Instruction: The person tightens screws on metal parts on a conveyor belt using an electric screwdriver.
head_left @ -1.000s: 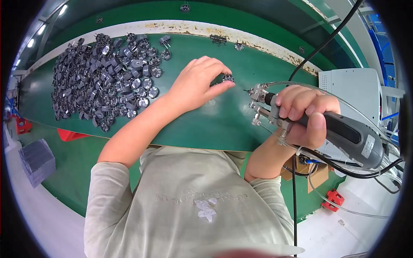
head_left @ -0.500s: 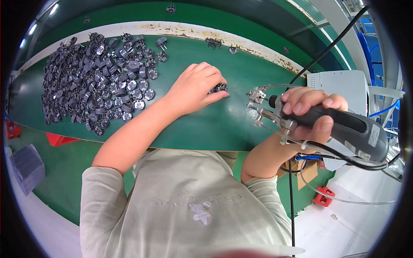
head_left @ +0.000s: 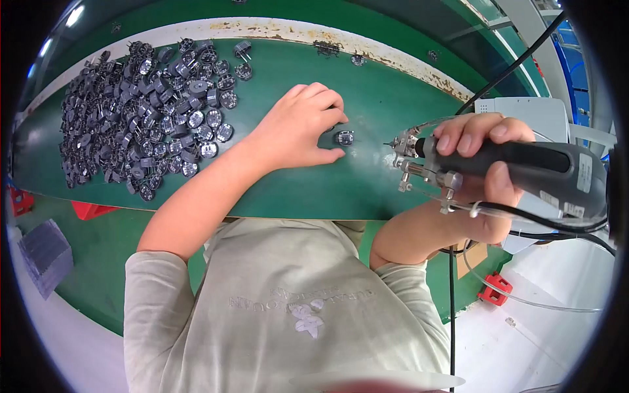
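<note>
A small round dark part with a shiny face (head_left: 344,137) lies on the green tabletop (head_left: 282,200). My left hand (head_left: 304,124) curves beside it, thumb and fingers spread apart, with a gap between fingertips and part. To the right, my right hand (head_left: 481,150) grips a grey-and-black handheld tool (head_left: 544,170). Metal fittings, a thin tip and clear tubes sit at the tool's front end, which points left toward the part. A large heap of similar round grey parts (head_left: 157,111), some with wire pins, covers the table's left side.
A pale rim (head_left: 262,29) with worn paint runs along the table's far edge. A light grey metal box (head_left: 527,118) stands behind my right hand. Black cables (head_left: 452,295) and clear tubing hang at the right. Red brackets (head_left: 496,288) and a grey block (head_left: 44,255) are lower down.
My left hand has opened and let go of the small round part, which now shows uncovered on the table. My right hand has moved slightly right with the tool, its front end turned a little.
</note>
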Motion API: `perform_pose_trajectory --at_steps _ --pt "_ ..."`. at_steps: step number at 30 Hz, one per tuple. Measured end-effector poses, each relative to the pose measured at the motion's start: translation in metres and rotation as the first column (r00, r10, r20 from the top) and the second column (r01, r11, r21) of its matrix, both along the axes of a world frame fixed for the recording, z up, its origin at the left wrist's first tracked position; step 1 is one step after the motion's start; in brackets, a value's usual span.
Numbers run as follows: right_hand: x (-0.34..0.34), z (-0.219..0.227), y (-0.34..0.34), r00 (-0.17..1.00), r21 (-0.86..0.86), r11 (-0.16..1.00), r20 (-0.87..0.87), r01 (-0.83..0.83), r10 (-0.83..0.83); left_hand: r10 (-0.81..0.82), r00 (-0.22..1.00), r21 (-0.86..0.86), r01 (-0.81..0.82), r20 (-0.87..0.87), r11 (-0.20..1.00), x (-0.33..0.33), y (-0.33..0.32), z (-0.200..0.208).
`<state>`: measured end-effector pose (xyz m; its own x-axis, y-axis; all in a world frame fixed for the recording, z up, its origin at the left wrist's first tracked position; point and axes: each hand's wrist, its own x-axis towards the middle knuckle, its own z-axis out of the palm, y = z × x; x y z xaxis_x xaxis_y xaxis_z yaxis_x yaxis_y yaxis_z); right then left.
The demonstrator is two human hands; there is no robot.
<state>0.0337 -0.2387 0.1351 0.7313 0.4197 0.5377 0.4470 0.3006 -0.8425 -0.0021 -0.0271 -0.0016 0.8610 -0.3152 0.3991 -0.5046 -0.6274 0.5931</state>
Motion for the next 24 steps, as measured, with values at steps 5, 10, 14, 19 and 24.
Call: perform_pose_trajectory --at_steps 5,10,14,19,24 --pt "0.005 -0.027 0.003 0.995 0.214 0.972 0.000 -0.093 0.095 -0.049 0.999 0.022 0.049 0.004 0.999 0.001 0.000 -0.001" --pt "0.003 -0.036 0.012 0.997 0.229 0.972 -0.049 -0.044 0.057 -0.016 0.987 0.069 0.027 -0.160 0.997 -0.001 0.002 0.007" --pt "0.004 -0.037 0.011 0.998 0.174 0.985 -0.056 -0.021 0.031 -0.077 0.991 -0.041 0.073 -0.108 0.997 0.003 0.001 0.000" --pt "0.003 -0.036 0.013 1.000 0.073 0.997 -0.028 -0.010 0.012 -0.129 0.987 -0.113 0.118 -0.097 0.987 0.006 0.003 -0.002" --pt "0.003 -0.035 0.015 0.999 0.077 0.997 -0.044 -0.021 0.025 -0.128 0.986 -0.106 0.116 -0.105 0.988 0.005 0.002 -0.002"
